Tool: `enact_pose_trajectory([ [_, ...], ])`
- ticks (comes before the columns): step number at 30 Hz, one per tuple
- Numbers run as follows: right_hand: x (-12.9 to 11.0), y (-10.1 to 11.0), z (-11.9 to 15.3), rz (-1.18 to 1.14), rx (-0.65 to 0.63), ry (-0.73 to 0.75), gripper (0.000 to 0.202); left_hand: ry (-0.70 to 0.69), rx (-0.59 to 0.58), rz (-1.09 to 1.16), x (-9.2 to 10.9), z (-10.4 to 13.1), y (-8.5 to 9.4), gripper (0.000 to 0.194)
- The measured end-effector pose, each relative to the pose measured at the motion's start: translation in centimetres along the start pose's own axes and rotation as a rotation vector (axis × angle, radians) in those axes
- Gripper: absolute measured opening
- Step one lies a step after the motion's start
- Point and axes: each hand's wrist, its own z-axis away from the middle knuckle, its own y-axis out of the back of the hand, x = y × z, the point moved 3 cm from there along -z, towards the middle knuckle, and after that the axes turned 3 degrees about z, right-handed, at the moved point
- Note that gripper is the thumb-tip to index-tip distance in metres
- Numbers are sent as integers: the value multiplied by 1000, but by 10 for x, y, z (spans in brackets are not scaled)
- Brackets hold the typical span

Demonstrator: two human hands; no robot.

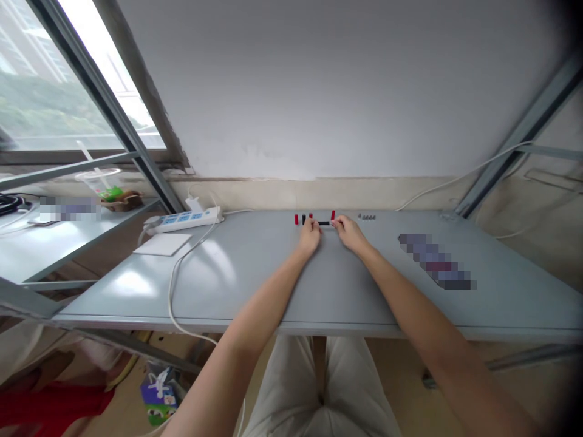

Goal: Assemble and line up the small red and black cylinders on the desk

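Between my two hands lies a thin black rod-like piece, level, over the far part of the grey table. The fingers of my left hand are closed at its left end. My right hand pinches its right end, where a small silvery tip shows. A red cylinder and a black cylinder stand left of my left hand. Another red one shows just behind that hand, and one more rises beside my right fingertips. Several small metallic pieces lie to the right.
A white power strip and a flat white item lie at the left, with a white cable crossing to the front edge. A blurred-out dark flat object rests at the right. The wall rises behind the table.
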Motion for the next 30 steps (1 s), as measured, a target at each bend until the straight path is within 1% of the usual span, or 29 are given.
enact_pose_trajectory([
  [3,2,-1,0,-27,14,21,19,-10,16,-5,-2,-1,0,18],
  [6,4,-3,0,-81,35,80,16,-12,28,-5,-5,-3,1,17],
  [9,8,-7,0,-128,26,115,14,-24,34,-9,-9,-5,1,17],
  [14,14,-13,1,-180,2,84,15,-38,61,-35,-12,-7,3,18],
  [17,14,-14,2,-236,-34,67,19,-49,59,-38,-11,-7,3,18],
  [19,13,-15,2,-250,-66,72,17,-58,52,-40,-11,-6,2,17],
  [23,11,-12,3,-170,-76,69,12,-61,53,-50,-12,-7,2,17],
  [27,11,-9,3,-58,-50,45,14,-66,59,-35,-13,-8,2,15],
  [30,11,-8,4,-7,-81,27,12,-65,71,-15,-13,-8,3,13],
])
